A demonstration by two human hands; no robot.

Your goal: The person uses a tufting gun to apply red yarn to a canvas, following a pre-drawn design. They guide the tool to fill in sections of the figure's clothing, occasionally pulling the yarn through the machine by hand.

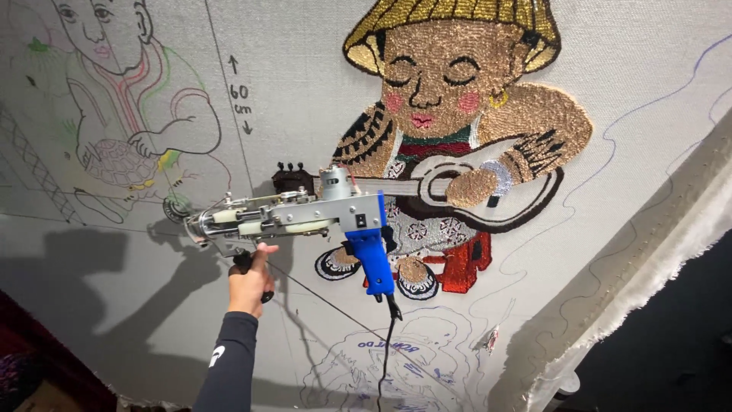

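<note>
The left hand [250, 286] is closed around the black front grip of the tufting gun [305, 217], held against the stretched cloth [625, 91] just left of the tufted guitar player [450, 130]. That figure looks fully tufted; the drawn figure [130, 99] farther left and the sketches below it remain outlines. The right hand is out of view.

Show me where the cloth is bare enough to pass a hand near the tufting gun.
Bare: the cloth below the tufting gun, left of the hand. Crowded: the tufted guitar player behind the gun, and the turtle sketch upper left.
</note>
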